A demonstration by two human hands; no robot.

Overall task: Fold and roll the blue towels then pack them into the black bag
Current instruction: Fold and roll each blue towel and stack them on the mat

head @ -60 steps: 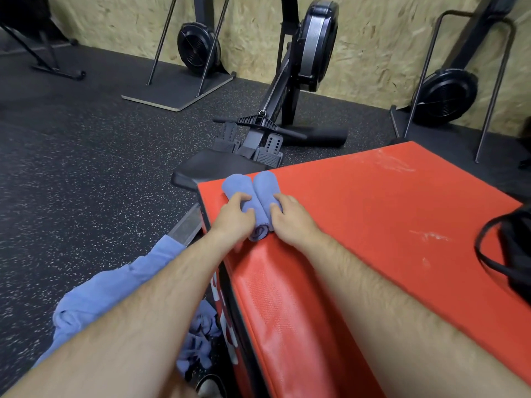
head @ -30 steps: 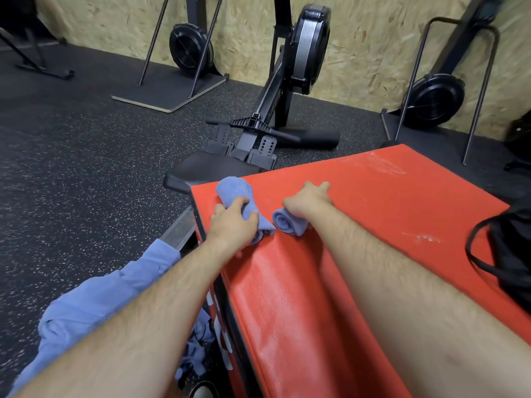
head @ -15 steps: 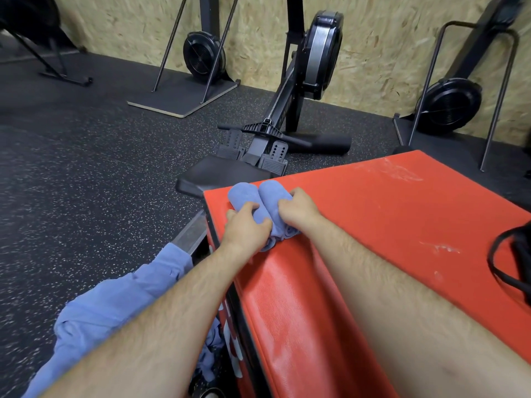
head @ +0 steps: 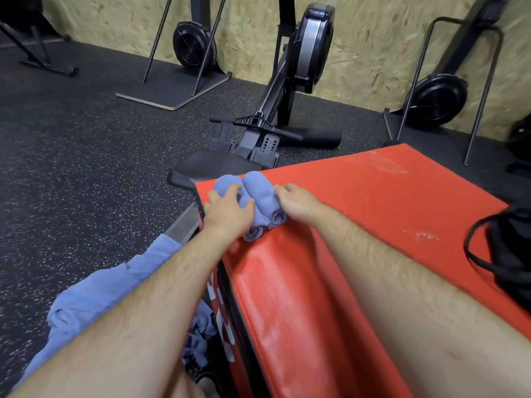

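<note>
Two rolled blue towels lie side by side at the far left corner of the red padded box (head: 359, 214). My left hand (head: 227, 212) grips the left roll (head: 227, 183), fingers curled over its top. My right hand (head: 298, 202) holds the right roll (head: 260, 191) from its right side. The rolls touch each other, their spiral ends facing me. The black bag (head: 508, 254) sits at the box's right edge, mostly cut off by the frame, with a strap loop showing.
A heap of unrolled blue towels (head: 94, 300) lies on the dark rubber floor left of the box. A rowing machine (head: 275, 119) stands just behind the box. More gym machines (head: 436, 101) line the chipboard wall.
A second ago the two rolls were apart, one under each hand. Both hands have brought them back together, and they now lie touching at the box corner.
</note>
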